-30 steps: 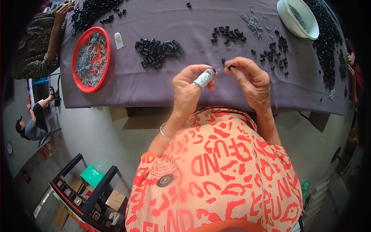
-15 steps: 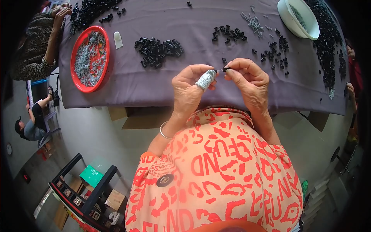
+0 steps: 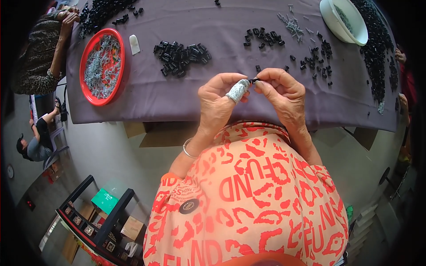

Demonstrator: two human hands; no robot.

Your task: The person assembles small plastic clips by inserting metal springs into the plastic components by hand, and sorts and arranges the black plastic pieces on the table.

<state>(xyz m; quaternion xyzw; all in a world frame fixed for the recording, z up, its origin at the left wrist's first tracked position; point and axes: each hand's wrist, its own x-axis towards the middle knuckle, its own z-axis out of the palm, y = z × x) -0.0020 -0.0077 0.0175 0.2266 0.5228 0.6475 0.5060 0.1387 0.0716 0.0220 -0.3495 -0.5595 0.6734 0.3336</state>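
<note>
My left hand (image 3: 216,95) is closed in a pinch, and a pale grey-green fabric wrap (image 3: 238,91) covers one of its digits. What its fingertips hold is mostly hidden. Meeting them from the right, my right hand (image 3: 284,93) pinches a small black plastic part (image 3: 253,81). The two sets of fingertips almost touch around it, above the near side of the table. Just beyond my hands lie a few loose black parts, with a heap of black parts (image 3: 179,58) farther left and a smaller group (image 3: 264,37) to the right.
On the grey-purple tablecloth (image 3: 146,88), a red tray (image 3: 120,73) of thin grey pieces stands left, by a white oval piece (image 3: 134,44). Grey pins (image 3: 291,26) lie far right near a pale bowl (image 3: 328,22). Black parts (image 3: 375,57) pile along the right edge. Another person's arm (image 3: 62,42) rests far left.
My right hand has moved slightly left, toward my left. The thin grey piece that showed between my fingertips is out of sight; the black part now sits against my left fingertips.
</note>
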